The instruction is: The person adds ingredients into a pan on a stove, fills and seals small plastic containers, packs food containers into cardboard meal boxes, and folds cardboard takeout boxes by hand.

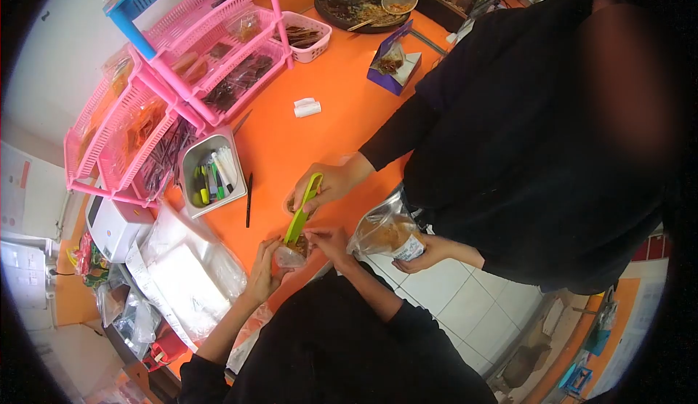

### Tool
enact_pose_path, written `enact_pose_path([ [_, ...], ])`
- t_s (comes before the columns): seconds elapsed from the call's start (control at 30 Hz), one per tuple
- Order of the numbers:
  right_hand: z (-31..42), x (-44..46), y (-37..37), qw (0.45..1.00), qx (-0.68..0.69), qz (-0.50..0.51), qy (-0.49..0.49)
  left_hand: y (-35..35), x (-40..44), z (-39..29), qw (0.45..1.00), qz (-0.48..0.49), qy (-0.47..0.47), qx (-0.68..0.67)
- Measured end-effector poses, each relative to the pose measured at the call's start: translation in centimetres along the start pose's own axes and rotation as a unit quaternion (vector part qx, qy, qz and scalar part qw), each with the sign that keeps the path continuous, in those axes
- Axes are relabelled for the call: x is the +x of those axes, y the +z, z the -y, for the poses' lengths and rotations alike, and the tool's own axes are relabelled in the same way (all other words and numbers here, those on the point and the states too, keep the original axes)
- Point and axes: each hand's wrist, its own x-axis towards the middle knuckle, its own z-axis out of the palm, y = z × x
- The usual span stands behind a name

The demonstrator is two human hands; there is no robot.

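Note:
My left hand [265,272] is closed on the left side of a small clear plastic bag [290,260], low over the table edge. My right hand [331,244] pinches the bag's right side near its mouth. Brownish contents show in the bag, though their kind is unclear. A co-worker's hand [331,184] grips bright green tongs [299,215], whose tips reach down into the bag's mouth between my hands. In the co-worker's other hand [429,253] is a larger clear bag [389,231] of brown food with a white label.
An orange table [327,128] carries a steel tray of markers [190,158], a black pen [249,200], a white roll [307,107] and a purple box [392,62]. Pink basket racks [211,106] stand at left, by plastic sheets [182,273]. A dark pan [342,17] sits behind.

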Motion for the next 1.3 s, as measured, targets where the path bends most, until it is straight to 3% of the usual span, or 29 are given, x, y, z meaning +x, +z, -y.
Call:
enact_pose_path([
  [0.23, -0.3, -0.1, -0.2, 1.000, 0.017, 0.010, 0.001, 0.1, -0.2, 0.3, 1.000, 0.004, -0.008, -0.007],
  [0.43, -0.2, 0.0, 0.1, 0.996, -0.075, -0.037, -0.025, -0.1, 0.1, -0.1, 1.000, -0.003, 0.018, -0.006],
  [0.53, 0.3, -0.2, 0.2, 0.999, -0.024, -0.018, -0.013, 0.2, -0.1, 0.5, 1.000, -0.008, 0.019, -0.006],
  [0.83, -0.6, 0.4, -0.2, 0.994, -0.101, -0.032, -0.021, 0.0, -0.2, 0.2, 1.000, -0.006, 0.004, 0.005],
  [0.93, -0.8, 0.5, -0.4, 0.998, -0.065, -0.025, -0.011, -0.2, -0.1, 0.0, 1.000, -0.009, 0.015, -0.005],
  [1.13, 0.8, -0.1, -0.5, 0.999, -0.039, 0.021, -0.001, -0.1, -0.3, -0.1, 1.000, -0.002, -0.021, -0.002],
  [1.3, 0.3, 0.8, 0.0, 0.993, -0.106, 0.052, 0.024, -0.4, -0.6, -2.2, 0.994, 0.009, -0.093, 0.052],
])
